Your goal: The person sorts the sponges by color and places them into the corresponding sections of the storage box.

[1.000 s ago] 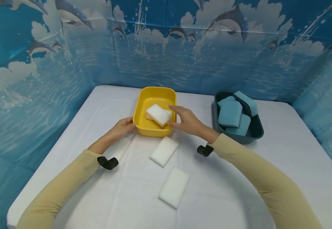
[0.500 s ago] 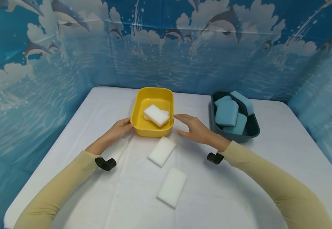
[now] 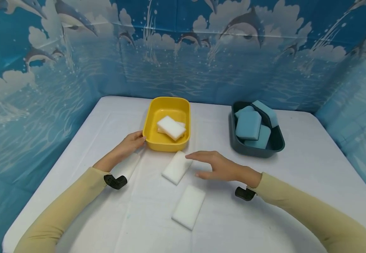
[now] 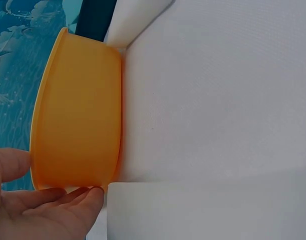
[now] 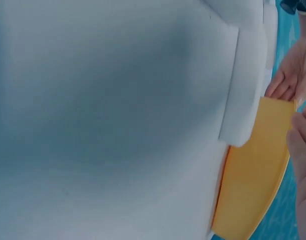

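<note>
My left hand (image 3: 130,144) holds the near left corner of a yellow plastic tub (image 3: 167,147), thumb at the rim and fingers along the side wall. Inside the tub lie two stacked white sponges (image 3: 171,127). My right hand (image 3: 224,167) hovers with fingers stretched, its index fingertip overlapping the far end of a white sponge (image 3: 175,168) in front of the tub. Closer to me lies another white sponge (image 3: 189,207). Beside my left wrist is one more white sponge (image 4: 208,210), partly hidden by the wrist in the head view.
At the back right stands a dark teal tub (image 3: 255,151) with several blue sponges (image 3: 248,125) piled in it, one leaning over its rim. A white cloth (image 3: 233,225) covers the table. Blue dolphin-print curtains (image 3: 176,70) enclose its back and sides.
My right hand has left the yellow tub's right side and moved toward me, to the right of the nearer sponges. My left hand stays at the tub.
</note>
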Action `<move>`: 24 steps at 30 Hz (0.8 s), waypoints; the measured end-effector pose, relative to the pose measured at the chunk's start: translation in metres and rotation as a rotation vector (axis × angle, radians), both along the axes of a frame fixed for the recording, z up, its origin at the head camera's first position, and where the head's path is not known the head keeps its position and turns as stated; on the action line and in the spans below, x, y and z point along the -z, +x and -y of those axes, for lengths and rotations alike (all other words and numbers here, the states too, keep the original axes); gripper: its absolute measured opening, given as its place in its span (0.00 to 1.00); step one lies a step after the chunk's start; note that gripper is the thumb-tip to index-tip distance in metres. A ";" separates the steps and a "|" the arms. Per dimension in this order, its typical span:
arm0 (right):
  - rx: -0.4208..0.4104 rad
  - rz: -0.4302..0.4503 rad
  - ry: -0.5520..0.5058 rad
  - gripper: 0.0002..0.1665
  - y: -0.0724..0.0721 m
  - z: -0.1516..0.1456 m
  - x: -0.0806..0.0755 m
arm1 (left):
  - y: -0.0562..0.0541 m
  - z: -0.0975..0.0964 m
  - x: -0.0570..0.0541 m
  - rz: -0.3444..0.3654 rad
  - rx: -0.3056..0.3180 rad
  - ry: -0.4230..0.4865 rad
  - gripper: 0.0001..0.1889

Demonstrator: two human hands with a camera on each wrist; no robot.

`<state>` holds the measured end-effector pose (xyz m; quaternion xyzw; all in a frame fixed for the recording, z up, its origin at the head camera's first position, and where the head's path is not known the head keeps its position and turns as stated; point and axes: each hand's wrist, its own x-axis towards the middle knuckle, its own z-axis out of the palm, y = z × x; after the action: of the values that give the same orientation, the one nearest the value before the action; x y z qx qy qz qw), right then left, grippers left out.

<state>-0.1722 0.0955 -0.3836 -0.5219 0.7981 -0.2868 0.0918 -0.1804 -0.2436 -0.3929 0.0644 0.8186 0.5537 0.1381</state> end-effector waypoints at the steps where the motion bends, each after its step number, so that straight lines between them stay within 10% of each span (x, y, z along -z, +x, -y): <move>1: -0.040 0.008 0.000 0.33 0.003 0.000 0.001 | 0.000 0.000 0.000 0.000 -0.001 -0.004 0.27; 7: -0.190 -0.011 0.022 0.33 0.016 -0.004 0.009 | 0.000 -0.001 0.000 0.012 -0.020 -0.019 0.27; 24: -0.283 0.023 0.181 0.43 0.026 -0.004 0.016 | 0.000 -0.001 0.000 0.015 -0.016 -0.022 0.27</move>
<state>-0.1465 0.1000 -0.3996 -0.6153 0.7381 -0.2039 0.1872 -0.1803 -0.2429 -0.3929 0.0523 0.8241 0.5463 0.1405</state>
